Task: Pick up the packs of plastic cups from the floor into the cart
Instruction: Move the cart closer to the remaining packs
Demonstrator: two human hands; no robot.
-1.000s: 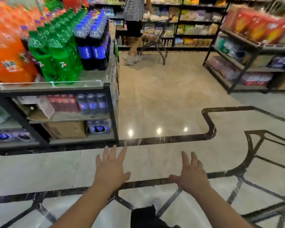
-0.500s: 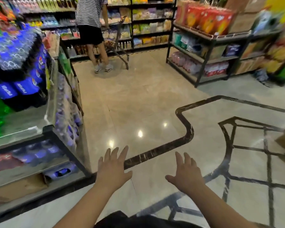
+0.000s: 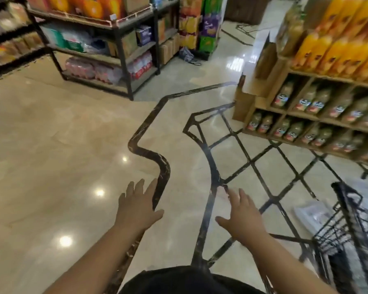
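Low over the floor hang two grips, both bare and holding nothing. The left grip is palm down, its fingers straight and lightly spread, thumb out to the right. The right grip is also palm down, fingers spread and pointing up-left, thumb out to the left. The two are apart, and neither touches anything.

One cart of black wire stands at the lower right, just beside the right forearm. One pack of clear plastic lies flat on the floor to the right of the right grip, partly behind the cart's wires. It is too blurred to count the cups. A paler patch beyond the cart's top edge could be a second pack, but I cannot tell.

Black inlaid lines cross the polished floor under both grips. One wooden shelf stands on the right, with rows of juice bottles in its bays and orange bottles on top. One black metal rack stands well beyond the left grip, stocked with wrapped packs and boxes. A small bag lies on the floor past it.
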